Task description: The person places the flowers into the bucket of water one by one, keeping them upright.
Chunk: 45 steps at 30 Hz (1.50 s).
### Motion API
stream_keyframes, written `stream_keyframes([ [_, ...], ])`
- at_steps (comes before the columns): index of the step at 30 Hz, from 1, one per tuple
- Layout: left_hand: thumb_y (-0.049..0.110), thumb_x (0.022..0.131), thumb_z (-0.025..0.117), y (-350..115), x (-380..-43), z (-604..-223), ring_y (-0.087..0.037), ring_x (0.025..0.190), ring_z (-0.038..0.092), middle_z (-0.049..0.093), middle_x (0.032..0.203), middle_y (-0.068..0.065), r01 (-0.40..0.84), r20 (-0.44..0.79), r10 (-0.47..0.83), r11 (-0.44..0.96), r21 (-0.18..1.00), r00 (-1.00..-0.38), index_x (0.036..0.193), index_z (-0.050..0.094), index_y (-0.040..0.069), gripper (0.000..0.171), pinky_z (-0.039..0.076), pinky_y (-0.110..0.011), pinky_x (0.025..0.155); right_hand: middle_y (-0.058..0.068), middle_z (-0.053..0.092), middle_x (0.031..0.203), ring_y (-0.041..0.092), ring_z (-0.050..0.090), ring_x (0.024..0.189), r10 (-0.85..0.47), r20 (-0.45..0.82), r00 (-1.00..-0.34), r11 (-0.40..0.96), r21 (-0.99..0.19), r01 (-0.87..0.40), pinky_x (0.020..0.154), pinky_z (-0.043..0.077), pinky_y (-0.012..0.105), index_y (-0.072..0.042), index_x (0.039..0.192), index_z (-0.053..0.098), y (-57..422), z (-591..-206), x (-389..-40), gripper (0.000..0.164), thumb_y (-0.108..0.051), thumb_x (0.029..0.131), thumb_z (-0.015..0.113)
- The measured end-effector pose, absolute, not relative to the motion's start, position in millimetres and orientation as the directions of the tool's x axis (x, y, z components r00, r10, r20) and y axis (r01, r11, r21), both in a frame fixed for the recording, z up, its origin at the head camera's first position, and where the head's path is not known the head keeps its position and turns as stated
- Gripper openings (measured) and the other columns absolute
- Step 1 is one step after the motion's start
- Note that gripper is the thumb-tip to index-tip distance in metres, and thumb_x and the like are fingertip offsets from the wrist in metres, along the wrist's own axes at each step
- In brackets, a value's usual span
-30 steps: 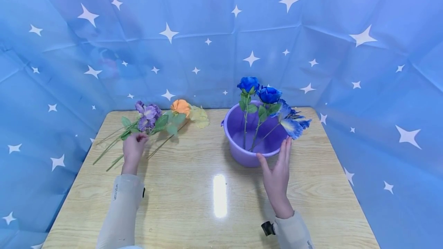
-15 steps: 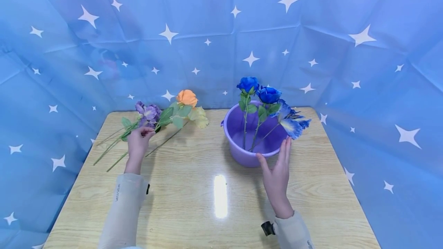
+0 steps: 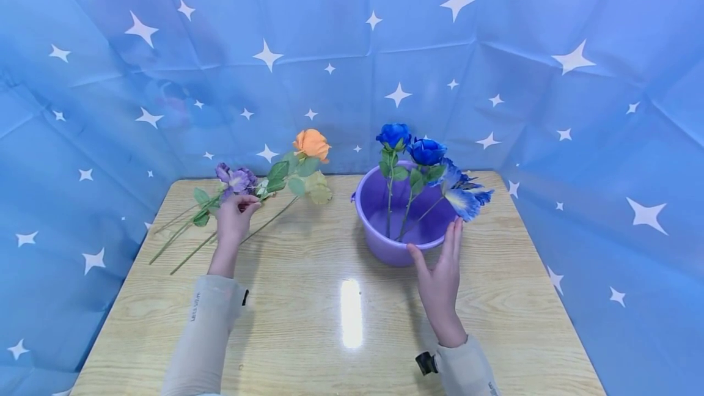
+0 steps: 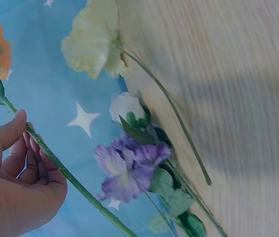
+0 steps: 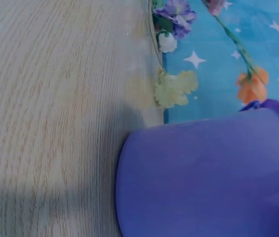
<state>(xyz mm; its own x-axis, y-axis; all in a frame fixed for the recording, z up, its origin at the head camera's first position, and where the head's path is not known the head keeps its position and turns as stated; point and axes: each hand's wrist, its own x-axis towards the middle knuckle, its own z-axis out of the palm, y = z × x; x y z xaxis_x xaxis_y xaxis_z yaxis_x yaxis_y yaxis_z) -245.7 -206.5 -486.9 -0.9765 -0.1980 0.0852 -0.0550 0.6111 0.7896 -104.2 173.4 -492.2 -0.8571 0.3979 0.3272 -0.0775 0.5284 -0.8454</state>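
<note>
My left hand (image 3: 233, 219) pinches the green stem of an orange rose (image 3: 311, 144) between thumb and fingers, and the bloom is raised above the table's back edge. In the left wrist view the stem (image 4: 73, 183) runs down past the fingers. At the right, a purple bucket (image 3: 392, 253) stands upright with two blue roses (image 3: 427, 151) and a blue ruffled flower (image 3: 466, 201) leaning inside. My right hand (image 3: 442, 286) rests on its near rim, fingers straight and thumb apart. The right wrist view shows the bucket's wall (image 5: 203, 173), without the right hand.
On the table's left lie a purple flower (image 3: 236, 181), a pale yellow flower (image 3: 318, 189) and a white rose (image 4: 126, 106), their stems pointing forward. A blue star-patterned cloth (image 3: 330, 29) hangs behind the wooden table (image 3: 308, 298).
My left hand has lifted the orange rose off the other flowers, moving up and to the right. The right hand and the bucket have stayed put.
</note>
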Motion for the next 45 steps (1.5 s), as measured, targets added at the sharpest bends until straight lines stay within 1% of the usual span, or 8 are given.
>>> stream_keyframes([
  [5, 0.013, 0.095, 0.068, -195, -246, -481, -0.014, 0.079, 0.056, 0.070, 0.098, -0.018, -0.024, 0.104, -0.167, 0.627, 0.779, -0.980, 0.106, 0.072, 0.000, 0.017, 0.043, -0.020, 0.068, 0.009, 0.003, 0.169, 0.030, 0.008, 0.156, 0.400, 0.321, -0.859, 0.528, -0.846, -0.070, 0.125, 0.016, 0.054, 0.003, 0.157, 0.016, 173, -491, -104, 0.092, -0.023, 0.091, 0.074],
  [10, 0.014, 0.094, 0.069, -180, -247, -472, -0.015, 0.079, 0.057, 0.071, 0.098, -0.018, 0.007, 0.106, -0.127, 0.607, 0.794, -0.986, 0.105, 0.072, 0.001, 0.017, 0.045, -0.021, 0.070, 0.008, 0.002, 0.170, 0.029, 0.006, 0.157, 0.397, 0.308, -0.865, 0.525, -0.849, -0.061, 0.125, 0.016, 0.053, 0.001, 0.158, 0.014, 173, -491, -103, 0.092, -0.026, 0.092, 0.073],
  [16, 0.014, 0.093, 0.070, -158, -251, -461, -0.018, 0.080, 0.061, 0.072, 0.097, -0.018, 0.063, 0.124, -0.063, 0.588, 0.806, -0.990, 0.102, 0.073, 0.001, 0.016, 0.047, -0.022, 0.070, 0.008, 0.002, 0.170, 0.029, 0.006, 0.157, 0.397, 0.308, -0.864, 0.524, -0.850, -0.062, 0.125, 0.016, 0.053, 0.001, 0.158, 0.014, 173, -491, -103, 0.093, -0.027, 0.092, 0.073],
  [23, 0.015, 0.093, 0.071, -123, -253, -441, -0.026, 0.086, 0.064, 0.072, 0.097, -0.017, 0.108, 0.113, 0.025, 0.556, 0.824, -0.993, 0.103, 0.073, 0.003, 0.016, 0.051, -0.030, 0.074, 0.008, 0.002, 0.170, 0.028, 0.006, 0.157, 0.398, 0.308, -0.864, 0.524, -0.849, -0.061, 0.126, 0.015, 0.053, 0.000, 0.158, 0.014, 174, -491, -103, 0.093, -0.031, 0.093, 0.072],
  [32, 0.018, 0.095, 0.069, -81, -257, -413, -0.028, 0.092, 0.066, 0.072, 0.102, -0.015, 0.144, 0.103, 0.108, 0.496, 0.857, -0.989, 0.104, 0.073, 0.004, 0.017, 0.054, -0.037, 0.080, 0.007, 0.002, 0.170, 0.028, 0.006, 0.157, 0.402, 0.301, -0.865, 0.520, -0.852, -0.055, 0.126, 0.015, 0.053, -0.002, 0.159, 0.013, 173, -491, -103, 0.093, -0.031, 0.092, 0.072],
  [38, 0.018, 0.093, 0.071, -56, -263, -394, -0.025, 0.091, 0.066, 0.073, 0.101, -0.014, 0.181, 0.122, 0.153, 0.472, 0.863, -0.981, 0.102, 0.074, 0.004, 0.017, 0.052, -0.029, 0.077, 0.007, 0.002, 0.170, 0.028, 0.006, 0.157, 0.398, 0.304, -0.865, 0.527, -0.848, -0.056, 0.126, 0.015, 0.053, -0.002, 0.159, 0.013, 174, -491, -104, 0.093, -0.032, 0.093, 0.072],
  [42, 0.017, 0.091, 0.073, -37, -266, -382, -0.022, 0.087, 0.064, 0.073, 0.101, -0.015, 0.192, 0.124, 0.181, 0.433, 0.881, -0.976, 0.102, 0.074, 0.003, 0.018, 0.048, -0.022, 0.072, 0.008, 0.002, 0.170, 0.029, 0.006, 0.157, 0.398, 0.308, -0.864, 0.525, -0.849, -0.061, 0.126, 0.015, 0.053, 0.000, 0.158, 0.014, 174, -492, -104, 0.092, -0.024, 0.092, 0.073],
  [45, 0.017, 0.091, 0.073, -23, -269, -374, -0.019, 0.086, 0.063, 0.073, 0.102, -0.014, 0.182, 0.110, 0.195, 0.400, 0.898, -0.975, 0.102, 0.074, 0.003, 0.017, 0.048, -0.020, 0.071, 0.009, 0.003, 0.170, 0.029, 0.007, 0.157, 0.400, 0.313, -0.862, 0.524, -0.849, -0.065, 0.125, 0.015, 0.054, 0.001, 0.158, 0.014, 174, -492, -104, 0.092, -0.019, 0.090, 0.074],
])
